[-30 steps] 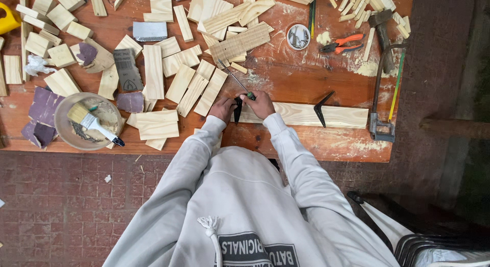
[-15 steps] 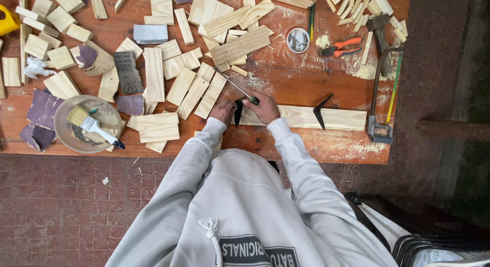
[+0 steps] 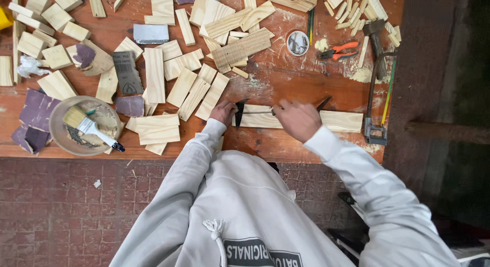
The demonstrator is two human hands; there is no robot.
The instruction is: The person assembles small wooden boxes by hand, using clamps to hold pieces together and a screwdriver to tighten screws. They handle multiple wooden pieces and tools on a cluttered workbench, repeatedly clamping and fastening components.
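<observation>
We see a long pale wooden plank (image 3: 337, 121) lying flat near the front edge of the reddish-brown wooden surface (image 3: 286, 83), w/ two small black triangular clamps or stops on it: one (image 3: 239, 112) at its left end, the other (image 3: 323, 102) on its far edge toward the right. Our left hand (image 3: 223, 112) rests at the plank's left end, fingers curled beside the black piece there; can't tell whether it actually grips it. Our right hand (image 3: 297, 119) sits over the plank's middle, closed round a thin metal tool (image 3: 258, 112) that runs left along the board toward the left hand; its tip is too small to make out.

Just right of the plank lies a hacksaw w/ a black frame (image 3: 375, 101), and a green-and-yellow pencil-like stick (image 3: 389, 91) beside it. Farther back on the right: a hammer (image 3: 376, 37), orange-handled pliers (image 3: 338, 49), a round white tin (image 3: 297, 43) and some short pale sticks (image 3: 352, 11).

Left of the plank, many pale cut wood blocks and slats (image 3: 181, 73) are strewn over the surface, some stacked near the front edge (image 3: 153, 128). A round wooden bowl (image 3: 66, 134) holds a paintbrush w/ a white handle (image 3: 89, 126). Purple sandpaper sheets (image 3: 35, 111) lie beside it, a grey sanding block (image 3: 126, 73) a bit behind. Red brick floor (image 3: 66, 211) shows below the edge.
</observation>
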